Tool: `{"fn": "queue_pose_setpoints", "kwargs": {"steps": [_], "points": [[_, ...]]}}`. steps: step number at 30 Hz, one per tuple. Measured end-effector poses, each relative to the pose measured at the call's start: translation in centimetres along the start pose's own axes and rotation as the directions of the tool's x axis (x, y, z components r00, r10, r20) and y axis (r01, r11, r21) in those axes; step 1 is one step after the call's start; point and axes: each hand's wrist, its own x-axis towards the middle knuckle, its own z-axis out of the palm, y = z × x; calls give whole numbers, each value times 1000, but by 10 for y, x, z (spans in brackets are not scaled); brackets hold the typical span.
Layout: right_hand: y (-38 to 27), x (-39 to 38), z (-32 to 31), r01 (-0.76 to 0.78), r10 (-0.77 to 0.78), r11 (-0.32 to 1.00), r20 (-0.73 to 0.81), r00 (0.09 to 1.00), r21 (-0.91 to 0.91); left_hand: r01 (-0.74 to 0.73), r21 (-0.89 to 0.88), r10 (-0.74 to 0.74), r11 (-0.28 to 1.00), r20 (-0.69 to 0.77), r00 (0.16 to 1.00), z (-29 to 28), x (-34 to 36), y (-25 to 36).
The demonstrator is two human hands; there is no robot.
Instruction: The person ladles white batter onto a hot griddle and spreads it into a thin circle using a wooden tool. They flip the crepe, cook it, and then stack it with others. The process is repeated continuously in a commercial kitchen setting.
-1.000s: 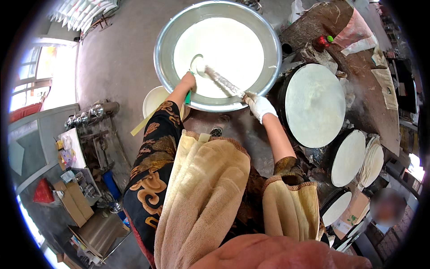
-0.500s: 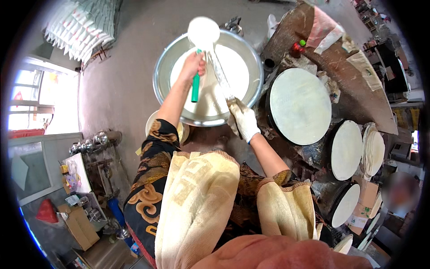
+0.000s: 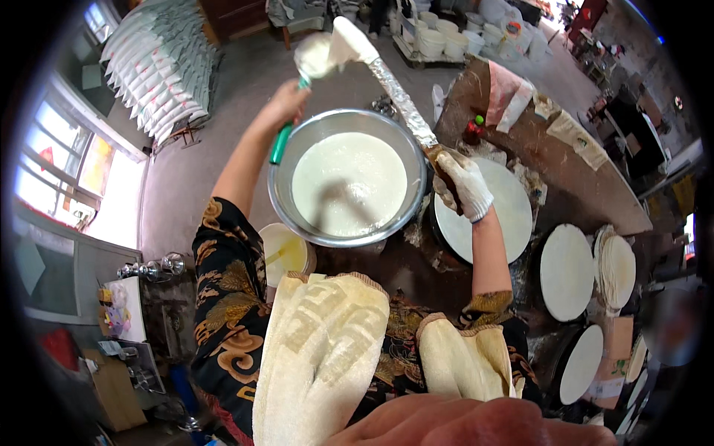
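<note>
My bare left hand [image 3: 287, 105] is closed on the green handle of a ladle [image 3: 280, 144], tilted beyond the left rim of a wide steel basin [image 3: 274, 182]. The ladle's round bowl, whitish and slightly blurred, points away from me. White batter-like liquid [image 3: 349, 178] lies in the basin. My right hand [image 3: 465, 184], in a white knit glove, grips the brown lower end of a long stick [image 3: 401, 100] wrapped in silvery foil. Its far tip is coated white and is beside or against the ladle's bowl, above the floor past the basin; exact contact is unclear.
A white bucket [image 3: 269, 239] with yellowish contents stands below the basin's left side. Round pale-topped plates [image 3: 513, 189] line the right, along a curved brown board [image 3: 595, 175]. Stacked white sacks [image 3: 156, 67] stand far left; several white buckets [image 3: 431, 43] stand at the back.
Both hands have lifted away from the basin, the left outward to the left, the right up and right. Ladle and stick have moved from above the liquid to beyond the rim.
</note>
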Motion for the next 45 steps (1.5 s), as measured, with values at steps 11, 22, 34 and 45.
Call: {"fn": "queue_pose_setpoints", "kwargs": {"steps": [11,22,34,45], "points": [[125,-233,-132,-539,449,840,-472,758,-67,898,-186,-303,398,898,320,188,-40,-54],[239,-525,-114,-862,-246,455,-962,119,-223,648,340,-215,682,940,-266,473,-221,82],[284,-723,-46,741,447,628,-890,-93,237,157,540,-245,827,597,-764,731,-587,190],[294,-785,-2,830,541,547,-708,-455,-115,-295,538,-482,790,245,-841,761,-852,198]]}}
